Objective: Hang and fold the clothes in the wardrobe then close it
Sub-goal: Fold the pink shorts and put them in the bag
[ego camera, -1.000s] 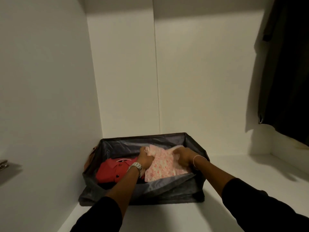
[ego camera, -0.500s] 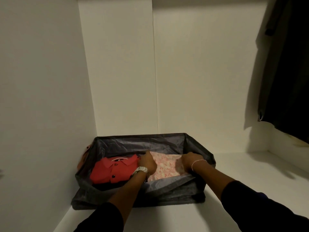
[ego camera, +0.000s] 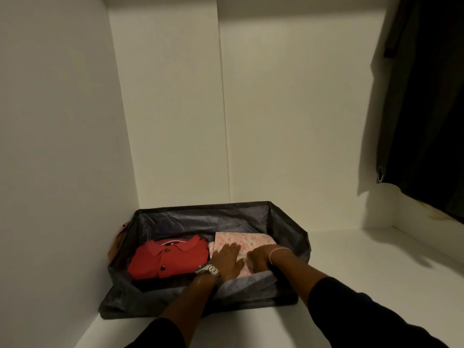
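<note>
Pink garment (ego camera: 241,241) now flattened under hands

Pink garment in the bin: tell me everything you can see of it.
The pink garment is pale pink with a small darker print, apparently thin cloth. It lies folded flat in the right half of the grey bin, beside the red shirt; whether they touch is unclear. The left hand rests flat on it with straight fingers. The right hand is on its near part, fingers curled down. Its near edge is hidden behind the bin's sagging front wall.
</note>
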